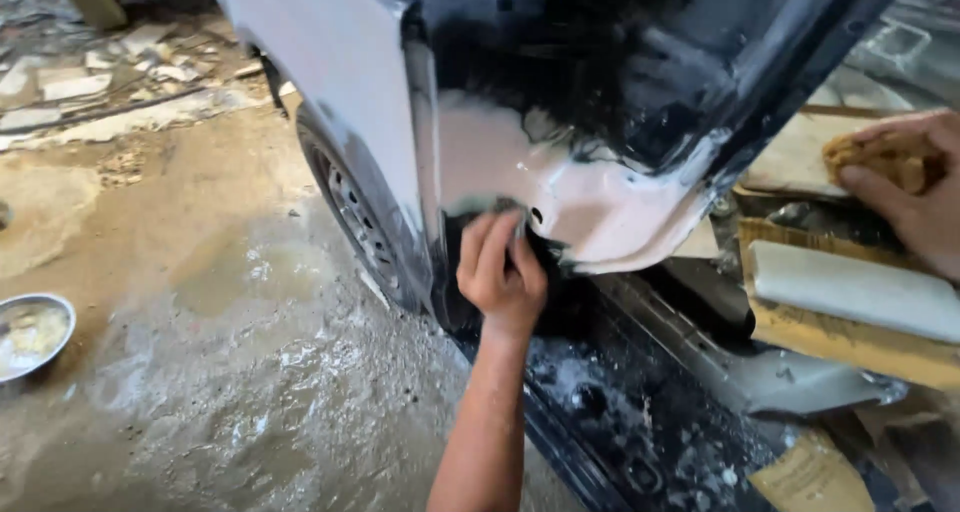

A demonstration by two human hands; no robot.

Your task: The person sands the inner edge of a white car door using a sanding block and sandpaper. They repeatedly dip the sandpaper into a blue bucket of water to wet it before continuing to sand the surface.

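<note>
While wet, pale smooth filler (590, 207)

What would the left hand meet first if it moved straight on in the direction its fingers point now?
The left hand points up at the car body. Its fingers already press a small pad against the pale filler patch, so it would probably meet that panel at once; depth is hard to judge.

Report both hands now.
Left hand: closed on a sanding pad against the car panel.
Right hand: holding a yellow sponge.
</note>
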